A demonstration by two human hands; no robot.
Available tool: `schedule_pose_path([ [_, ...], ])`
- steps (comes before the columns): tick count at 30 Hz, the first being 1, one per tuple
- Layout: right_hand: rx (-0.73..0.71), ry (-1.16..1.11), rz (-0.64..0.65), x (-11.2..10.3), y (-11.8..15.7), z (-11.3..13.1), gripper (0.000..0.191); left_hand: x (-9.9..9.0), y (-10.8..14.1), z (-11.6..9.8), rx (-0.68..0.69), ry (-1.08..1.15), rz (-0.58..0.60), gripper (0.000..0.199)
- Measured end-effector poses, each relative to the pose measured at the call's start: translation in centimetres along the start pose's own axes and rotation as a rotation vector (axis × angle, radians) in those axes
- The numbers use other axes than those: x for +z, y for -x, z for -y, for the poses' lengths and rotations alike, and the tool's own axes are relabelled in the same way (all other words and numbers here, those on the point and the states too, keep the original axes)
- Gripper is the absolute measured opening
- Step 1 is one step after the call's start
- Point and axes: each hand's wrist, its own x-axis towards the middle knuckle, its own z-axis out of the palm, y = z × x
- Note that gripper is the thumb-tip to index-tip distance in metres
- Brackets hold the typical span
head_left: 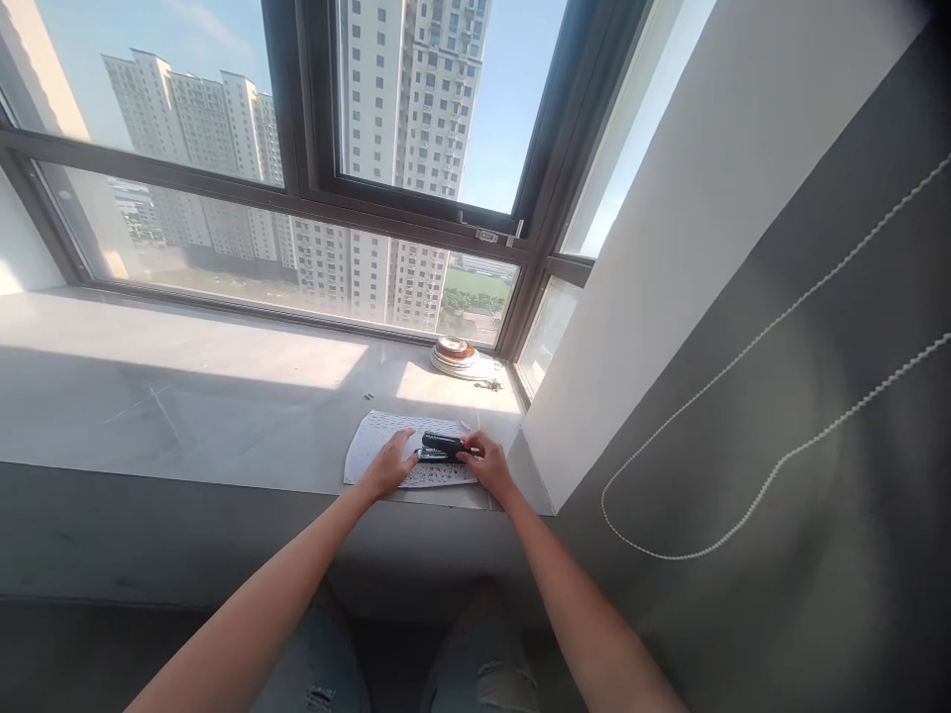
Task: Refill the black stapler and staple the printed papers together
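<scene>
A black stapler (443, 444) lies over a sheet of paper (375, 434) covered in writing, on the window sill. Its top arm is raised a little from its base, with a bright metal strip between. My right hand (486, 465) grips the stapler's right end between thumb and fingers. At the other end, my left hand (387, 467) rests on the paper with thumb and fingers apart. The left thumb tip is right by the stapler's front; whether it touches is too small to tell.
Beyond the paper, a stack of round dishes (455, 358) stands in the sill's corner by the window frame (512, 307). Small dark bits (369, 397) lie on the sill (245, 416). A white beaded blind cord (673, 557) hangs in a loop at the right.
</scene>
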Motion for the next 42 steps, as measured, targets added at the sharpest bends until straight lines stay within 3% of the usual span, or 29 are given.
schedule_pose_path([
  [6, 0.034, 0.024, -0.033, -0.1, 0.0, 0.1, 0.027, 0.2, 0.2, 1.3, 0.033, 0.14, 0.063, 0.056],
  [11, -0.001, 0.143, 0.003, -0.1, 0.1, 0.5, 0.03, 0.2, 0.6, -0.1, 0.058, -0.024, 0.071, 0.054],
  [16, -0.157, 0.415, 0.176, 0.4, 0.4, 1.5, 0.071, 0.5, 0.7, -1.3, 0.142, -0.232, 0.128, 0.054],
  [19, -0.226, 0.509, 0.191, 0.4, 0.5, 1.8, 0.056, 0.7, 0.7, -1.4, 0.141, -0.309, 0.15, 0.056],
  [22, -0.194, 0.522, 0.027, -0.8, 1.2, 1.6, 0.04, 0.9, 0.8, -1.2, 0.088, -0.351, 0.2, 0.064],
  [25, -0.108, 0.587, -0.261, -3.1, 2.4, 0.8, 0.04, 1.0, 0.8, -1.2, 0.066, -0.362, 0.234, 0.067],
  [28, -0.003, 0.649, -0.379, -5.5, 3.5, -0.1, 0.043, 1.0, 0.9, -1.2, 0.058, -0.355, 0.229, 0.069],
  [34, 0.141, 0.486, -0.141, -8.0, 3.5, -0.8, 0.046, 1.1, 0.8, -1.1, 0.057, -0.336, 0.214, 0.068],
  [42, 0.054, 0.469, 0.11, -6.0, 1.7, 2.1, 0.037, 1.1, 0.8, -0.9, 0.099, -0.247, 0.156, 0.059],
])
